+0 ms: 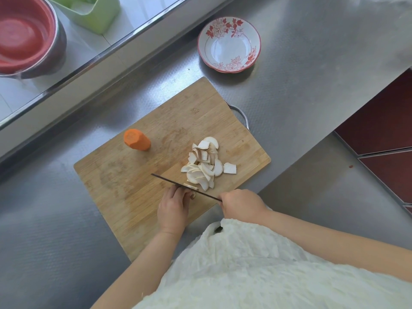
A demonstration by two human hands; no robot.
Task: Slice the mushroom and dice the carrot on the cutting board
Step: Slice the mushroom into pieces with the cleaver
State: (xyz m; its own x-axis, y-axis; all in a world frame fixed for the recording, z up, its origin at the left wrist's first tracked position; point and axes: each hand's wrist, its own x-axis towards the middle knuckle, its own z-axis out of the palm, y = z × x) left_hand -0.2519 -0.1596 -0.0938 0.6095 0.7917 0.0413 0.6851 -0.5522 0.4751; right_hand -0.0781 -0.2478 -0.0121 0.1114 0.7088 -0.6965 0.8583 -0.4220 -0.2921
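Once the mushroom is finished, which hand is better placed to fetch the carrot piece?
Left, probably. The left hand lies on the carrot piece side of the cutting board; the right hand grips the knife.

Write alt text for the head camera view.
A person's right hand holds a dark knife over a wooden cutting board while the left hand steadies a last mushroom bit beside a pile of pale mushroom slices. An orange carrot chunk and floral bowl wait nearby.

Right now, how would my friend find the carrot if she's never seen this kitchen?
Find the wooden cutting board on the steel counter. On the board's far left part, away from the pile of white mushroom slices, stands the carrot. It's a short, stubby chunk and the only orange thing there.
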